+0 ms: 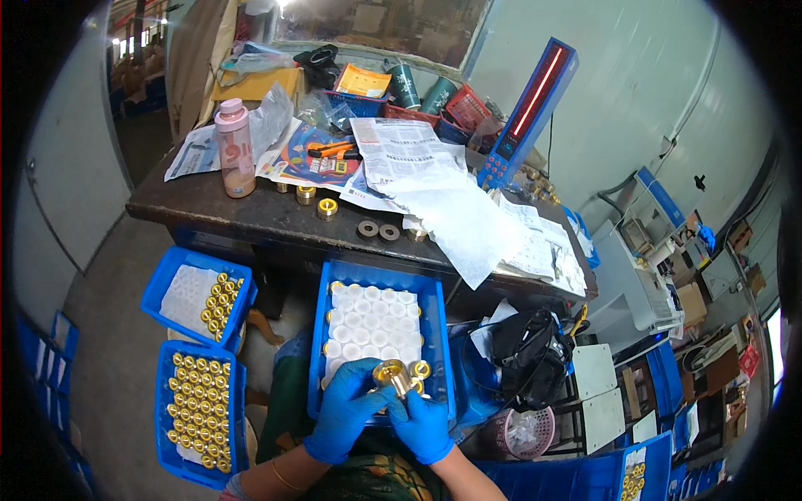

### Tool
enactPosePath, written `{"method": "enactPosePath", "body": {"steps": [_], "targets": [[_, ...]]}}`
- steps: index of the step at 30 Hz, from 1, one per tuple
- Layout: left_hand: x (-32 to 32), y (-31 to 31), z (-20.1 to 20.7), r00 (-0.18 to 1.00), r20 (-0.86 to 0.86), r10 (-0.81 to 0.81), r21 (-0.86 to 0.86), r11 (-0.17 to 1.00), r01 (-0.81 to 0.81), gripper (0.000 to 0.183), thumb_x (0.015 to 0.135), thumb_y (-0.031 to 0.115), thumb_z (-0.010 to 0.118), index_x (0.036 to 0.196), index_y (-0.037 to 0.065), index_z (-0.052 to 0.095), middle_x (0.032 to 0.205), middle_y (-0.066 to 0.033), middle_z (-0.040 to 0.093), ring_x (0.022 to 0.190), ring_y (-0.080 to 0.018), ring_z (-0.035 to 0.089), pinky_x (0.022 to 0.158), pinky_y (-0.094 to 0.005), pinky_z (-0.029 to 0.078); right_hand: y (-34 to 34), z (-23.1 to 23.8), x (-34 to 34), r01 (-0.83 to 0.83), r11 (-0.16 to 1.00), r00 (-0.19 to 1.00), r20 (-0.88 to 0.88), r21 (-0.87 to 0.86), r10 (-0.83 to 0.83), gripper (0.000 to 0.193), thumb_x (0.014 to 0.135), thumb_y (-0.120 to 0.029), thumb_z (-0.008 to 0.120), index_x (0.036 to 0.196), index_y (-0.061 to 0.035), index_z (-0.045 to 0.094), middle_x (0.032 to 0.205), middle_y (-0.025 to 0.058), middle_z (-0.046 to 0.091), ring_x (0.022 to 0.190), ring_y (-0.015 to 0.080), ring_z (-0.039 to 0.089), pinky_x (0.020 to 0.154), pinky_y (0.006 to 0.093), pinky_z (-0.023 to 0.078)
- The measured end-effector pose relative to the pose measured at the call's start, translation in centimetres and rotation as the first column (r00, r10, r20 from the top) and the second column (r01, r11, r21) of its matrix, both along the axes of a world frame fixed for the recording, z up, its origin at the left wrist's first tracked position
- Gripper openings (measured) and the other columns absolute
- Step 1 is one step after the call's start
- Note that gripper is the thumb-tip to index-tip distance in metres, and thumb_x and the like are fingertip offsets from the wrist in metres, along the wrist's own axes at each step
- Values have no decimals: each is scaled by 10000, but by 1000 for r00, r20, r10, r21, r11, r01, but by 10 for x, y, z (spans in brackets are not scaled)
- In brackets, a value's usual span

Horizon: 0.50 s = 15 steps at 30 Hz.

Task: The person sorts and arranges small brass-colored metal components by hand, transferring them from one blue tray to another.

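Note:
My left hand (pixel 344 411), in a blue glove, is closed around a brass ring-shaped fitting (pixel 387 369) above the near end of a blue bin. My right hand (pixel 423 427), also gloved in blue, pinches a small metal cylinder (pixel 402 385) against that fitting; whether the cylinder sits inside it I cannot tell. Beneath them, the blue bin (pixel 445 334) holds brass fittings (pixel 420 368) under a white sheet (pixel 368 321) dimpled with round shapes. My hands hide part of the bin's near end.
Two blue bins (pixel 150 301) of brass fittings stand at the left. On the dark table (pixel 196 204) are a pink bottle (pixel 235 150), loose fittings (pixel 327 209), two grey washers (pixel 388 232), papers (pixel 409 159) and a blue column gauge with a red light bar (pixel 528 108). A black bag (pixel 530 355) lies right of the bin.

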<state>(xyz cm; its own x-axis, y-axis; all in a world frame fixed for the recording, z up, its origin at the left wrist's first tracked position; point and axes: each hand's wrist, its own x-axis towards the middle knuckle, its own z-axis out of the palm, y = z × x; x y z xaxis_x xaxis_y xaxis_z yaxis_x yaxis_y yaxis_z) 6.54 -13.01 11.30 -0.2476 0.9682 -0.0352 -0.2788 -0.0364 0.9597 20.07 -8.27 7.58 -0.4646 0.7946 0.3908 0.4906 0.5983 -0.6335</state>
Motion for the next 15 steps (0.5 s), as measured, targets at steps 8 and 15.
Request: {"method": "enactPosePath", "body": {"steps": [8, 15], "targets": [[-5, 2, -5, 971, 105, -217, 88, 974, 208, 581, 855, 164, 593, 1348, 16, 323, 1306, -165, 431, 1159, -238, 472, 984, -328, 386, -7, 2, -4, -75, 986, 989, -140, -146, 55, 209, 796, -229, 628, 742, -43, 550, 519, 162, 524, 431, 310, 536, 407, 384, 411], [-3, -1, -12, 989, 112, -98, 21, 995, 96, 643, 783, 26, 625, 1345, 18, 314, 1223, -145, 464, 1095, -197, 487, 934, -316, 423, -14, -9, -4, -103, 966, 993, -77, -237, 87, 179, 823, -264, 600, 817, -85, 592, 557, 154, 558, 488, 315, 578, 435, 390, 442]]}}
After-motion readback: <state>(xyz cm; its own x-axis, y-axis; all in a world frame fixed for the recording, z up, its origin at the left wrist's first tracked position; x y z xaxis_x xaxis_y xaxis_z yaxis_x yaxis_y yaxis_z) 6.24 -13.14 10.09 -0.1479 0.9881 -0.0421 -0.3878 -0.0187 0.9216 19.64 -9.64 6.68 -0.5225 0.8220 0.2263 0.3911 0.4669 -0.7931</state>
